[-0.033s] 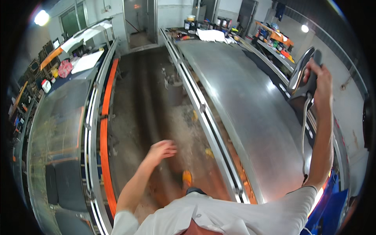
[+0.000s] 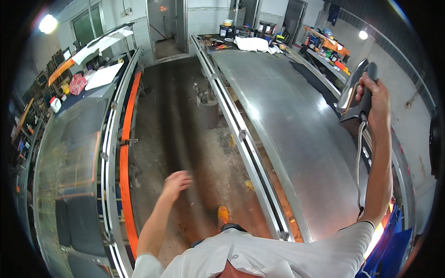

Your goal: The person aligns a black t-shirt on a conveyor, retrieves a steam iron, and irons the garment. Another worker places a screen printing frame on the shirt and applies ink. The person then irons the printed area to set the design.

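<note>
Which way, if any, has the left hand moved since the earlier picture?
Yes: the left hand has shifted left in view, nearer the orange strip.

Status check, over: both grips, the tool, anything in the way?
Right grip holding corded iron. Left grip over aisle floor, nothing visible in it. Cord hangs beside right forearm; white sheet at far end of metal table.

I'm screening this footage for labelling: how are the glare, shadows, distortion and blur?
Head view: glare patches on the metal tabletop, upper-left lamp washed out; head view: dark, shadow-like bands along the floor; head view: orange strip bowed, corners black; head view: left hand slightly soft, corded tool in the right hand readable.
</note>
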### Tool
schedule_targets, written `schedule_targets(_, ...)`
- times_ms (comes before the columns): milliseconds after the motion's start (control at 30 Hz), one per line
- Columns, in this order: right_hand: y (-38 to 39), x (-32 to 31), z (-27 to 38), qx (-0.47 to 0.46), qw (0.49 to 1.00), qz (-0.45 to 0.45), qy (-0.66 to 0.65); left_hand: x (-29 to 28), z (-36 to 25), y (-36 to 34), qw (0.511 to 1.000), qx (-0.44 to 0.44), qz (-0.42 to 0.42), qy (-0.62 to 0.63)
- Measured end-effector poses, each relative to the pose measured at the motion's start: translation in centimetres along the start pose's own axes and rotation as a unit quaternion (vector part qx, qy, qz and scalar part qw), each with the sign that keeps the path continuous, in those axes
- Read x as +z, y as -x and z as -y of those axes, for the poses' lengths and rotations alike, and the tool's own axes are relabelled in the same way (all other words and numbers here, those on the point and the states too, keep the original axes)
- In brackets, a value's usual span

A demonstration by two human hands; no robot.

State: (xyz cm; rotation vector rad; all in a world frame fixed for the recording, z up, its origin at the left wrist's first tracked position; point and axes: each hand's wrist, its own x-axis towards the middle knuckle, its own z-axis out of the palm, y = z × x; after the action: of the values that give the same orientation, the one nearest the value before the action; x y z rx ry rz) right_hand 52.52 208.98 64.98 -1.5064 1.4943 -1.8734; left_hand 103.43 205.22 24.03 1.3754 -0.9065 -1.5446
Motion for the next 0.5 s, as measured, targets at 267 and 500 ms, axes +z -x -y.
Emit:
schedule_targets(267, -16.2, 16.3, -18.1, 0.149, 0.982, 0.082, 0.083, -31.3, 20.5, -1.5, 0.914, -0.302, -0.256, -0.083)
schedule_targets(500, -21.6, 24.6, -27.4, 0.226, 0.947, 0.035, 0.226, -25.9, 19.8, -13.0, 0.896, -0.420, -0.103, -0.105)
